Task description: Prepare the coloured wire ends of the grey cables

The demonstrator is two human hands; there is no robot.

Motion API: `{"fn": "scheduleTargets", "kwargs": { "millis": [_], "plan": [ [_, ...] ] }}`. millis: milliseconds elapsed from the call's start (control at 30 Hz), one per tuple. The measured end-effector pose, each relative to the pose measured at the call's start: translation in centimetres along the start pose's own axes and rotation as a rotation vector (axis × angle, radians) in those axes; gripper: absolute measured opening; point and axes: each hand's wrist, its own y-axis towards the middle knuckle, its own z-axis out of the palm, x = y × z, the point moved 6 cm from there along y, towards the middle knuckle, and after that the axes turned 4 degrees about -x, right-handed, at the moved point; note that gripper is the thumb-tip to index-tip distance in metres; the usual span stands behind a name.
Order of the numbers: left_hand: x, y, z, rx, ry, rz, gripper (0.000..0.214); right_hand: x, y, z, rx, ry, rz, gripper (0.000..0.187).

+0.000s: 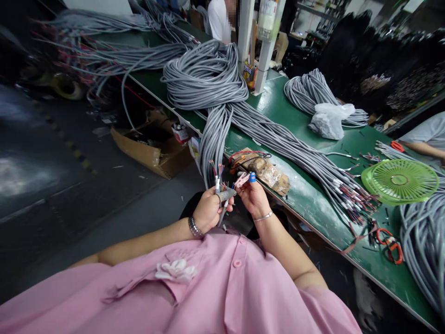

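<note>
Centre frame, my left hand clamped the grey cable end with bared coloured wires, which rose above the fist; my right hand pinched a small pink tool just beside it.

Left hand grips a cable beside right hand.

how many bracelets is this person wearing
2. A silver beaded metal bracelet on the left wrist, below the left hand gripping a stripped grey cable; a thin silver bangle on the right wrist, below the right hand pinching a pink object. Forearms bare; none seems hidden.
</note>
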Motion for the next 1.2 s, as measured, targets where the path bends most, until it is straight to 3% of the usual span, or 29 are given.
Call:
{"fn": "scheduleTargets", "kwargs": {
  "millis": [167,400,600,700,900,1067,1200],
  "plan": [
    [0.1,0.1,0.1,0.005,0.021,0.010,0.021,-0.3,0.2,-0.3,0.019,0.039,0.008,0.032],
    [0.4,-0.4,-0.8,0.025,0.028,0.044,0.017,-1.2,0.1,-1.6,0.044,0.092,0.130,0.051],
    [0.7,-0.3,-1.7,0.014,0.081,0.060,0.023,-1.3,-0.4,-3.3,0.007,0.079,0.147,0.046],
    [1.6,0.3,-1.7,0.035,0.139,0.031,0.027,-0.9,-0.9,-4.4,-0.013,-0.002,0.100,0.040],
    [2.5,0.9,-1.2,0.132,0.237,0.062,0.032,0.7,-2.3,-6.3,-0.035,-0.336,-0.126,0.032],
    [2.3,0.0,-1.0,0.216,0.306,0.101,0.031,1.8,-4.6,-4.7,0.038,-0.679,-0.270,0.027],
    [2.4,-0.8,-0.9,0.346,0.435,0.173,0.034,1.7,-6.1,-1.9,0.137,-0.743,-0.247,0.026]
  ]
}}
